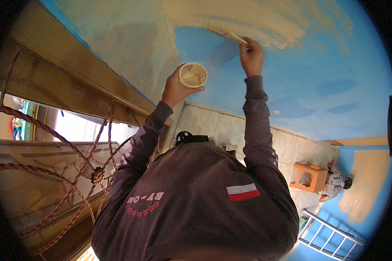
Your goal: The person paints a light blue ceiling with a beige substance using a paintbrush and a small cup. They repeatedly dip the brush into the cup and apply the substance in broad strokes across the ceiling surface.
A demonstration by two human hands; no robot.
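My left hand (174, 90) grips a small round tub (194, 87) from its side, fingers curled about the wall. Cream-coloured paint lies inside the tub and smears its inner side. My right hand (251, 57) is raised higher and pinches the pale handle of a paintbrush (236, 37). The brush points up and left, its tip at the border between the fresh beige paint (265, 27) and the blue wall (300, 80). Streaky beige strokes spread over the upper wall. The adjoining wall on the left is beige too.
Brown twisted bars (52, 130) and a wooden frame stand close on my left. An orange stool (310, 177) is on the tiled floor (204, 118) at right, with another person (335, 182) beside it. A metal ladder (331, 237) is at lower right.
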